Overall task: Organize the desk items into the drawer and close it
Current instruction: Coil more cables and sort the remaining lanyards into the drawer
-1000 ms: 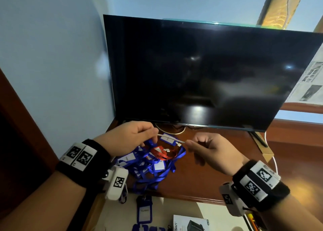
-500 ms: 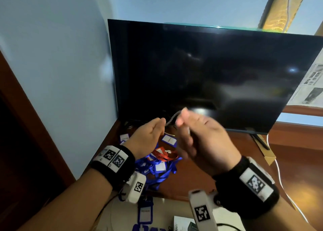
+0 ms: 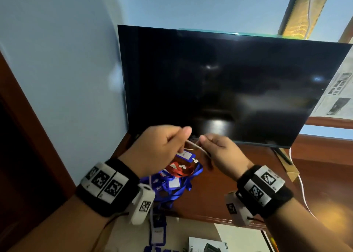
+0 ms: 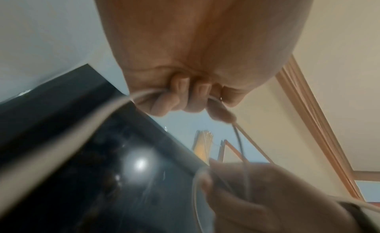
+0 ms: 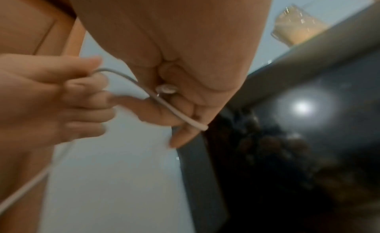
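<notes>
A thin white cable runs between my two hands above the wooden desk. My left hand has its fingers curled round a loop of the cable. Just to its right, my right hand pinches the cable near its end. Under the hands lies a tangle of blue lanyards with white badge cards and a red lanyard. Below the desk edge the open drawer shows a blue badge holder and a small printed box.
A large dark monitor stands at the back of the desk, close behind my hands. A second white cord trails down the right side past a cardboard box. A blue wall closes the left.
Half a second ago my right hand was crossed over close against the left; it has now drawn back to the right, with the cable looped between the two hands.
</notes>
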The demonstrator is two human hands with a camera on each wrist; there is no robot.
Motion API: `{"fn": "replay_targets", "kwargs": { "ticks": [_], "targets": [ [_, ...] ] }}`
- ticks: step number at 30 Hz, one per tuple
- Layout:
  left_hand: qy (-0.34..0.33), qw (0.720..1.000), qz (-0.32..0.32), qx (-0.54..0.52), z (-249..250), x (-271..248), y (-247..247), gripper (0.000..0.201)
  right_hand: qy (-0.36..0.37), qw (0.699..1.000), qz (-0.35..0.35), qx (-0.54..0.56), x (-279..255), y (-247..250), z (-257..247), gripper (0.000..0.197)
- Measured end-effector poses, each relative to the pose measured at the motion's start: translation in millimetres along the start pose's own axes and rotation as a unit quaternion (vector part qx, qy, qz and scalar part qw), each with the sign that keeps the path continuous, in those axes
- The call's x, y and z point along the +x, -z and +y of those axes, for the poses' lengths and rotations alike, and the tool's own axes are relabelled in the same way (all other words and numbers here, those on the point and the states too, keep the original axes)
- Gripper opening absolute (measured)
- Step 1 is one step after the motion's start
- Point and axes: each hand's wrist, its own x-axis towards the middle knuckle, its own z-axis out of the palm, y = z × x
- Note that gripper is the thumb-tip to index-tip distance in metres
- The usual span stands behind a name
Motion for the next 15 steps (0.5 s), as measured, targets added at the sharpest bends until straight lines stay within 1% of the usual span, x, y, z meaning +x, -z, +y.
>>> {"fn": "replay_targets", "kwargs": {
  "ticks": [1, 3, 4, 6, 7, 9, 11, 12, 13, 14, 15],
  "targets": [
    [-0.011, 0.999, 0.033, 0.011, 2.4, 8.9, 5.6, 0.056, -0.020, 0.996, -0.029, 0.084, -6.5, -6.4, -7.0, 0.042],
    [-0.012, 0.997, 0.074, 0.017, 1.3, 25.0, 11.2, 0.061, -0.022, 0.966, -0.071, 0.248, -18.8, -13.6, -28.4, 0.045],
    [-0.003, 0.997, 0.080, 0.015, -2.9, 31.6, 10.1, 0.062, -0.006, 0.949, -0.086, 0.303, -23.0, -14.7, -38.6, 0.045],
    [0.040, 0.997, 0.059, -0.009, -10.4, 39.4, 1.2, 0.064, 0.043, 0.925, -0.095, 0.366, -28.5, -11.9, -57.7, 0.044],
    [0.066, 0.996, 0.040, -0.035, -15.2, 40.5, -5.7, 0.065, 0.062, 0.914, -0.082, 0.393, -29.2, -8.5, -66.8, 0.043],
    [0.103, 0.993, -0.006, -0.065, -23.5, 35.4, -20.8, 0.064, 0.072, 0.875, -0.042, 0.477, -26.8, 2.5, -82.4, 0.041],
    [0.128, 0.987, -0.058, -0.080, -33.1, 23.0, -35.5, 0.063, 0.095, 0.838, 0.028, 0.536, -18.8, 18.3, -86.2, 0.040],
    [0.142, 0.982, -0.088, -0.084, -36.1, 15.4, -41.7, 0.063, 0.116, 0.825, 0.064, 0.549, -15.0, 26.9, -85.3, 0.039],
    [0.153, 0.978, -0.118, -0.082, -37.1, 7.1, -46.6, 0.063, 0.139, 0.820, 0.096, 0.547, -10.6, 35.3, -80.9, 0.038],
    [0.159, 0.974, -0.143, -0.074, -37.7, -0.5, -50.8, 0.062, 0.162, 0.830, 0.127, 0.519, -6.8, 41.8, -76.2, 0.037],
    [0.161, 0.972, -0.160, -0.067, -36.7, -7.0, -53.7, 0.061, 0.181, 0.855, 0.161, 0.458, -3.6, 47.0, -70.3, 0.036]
  ]
}}
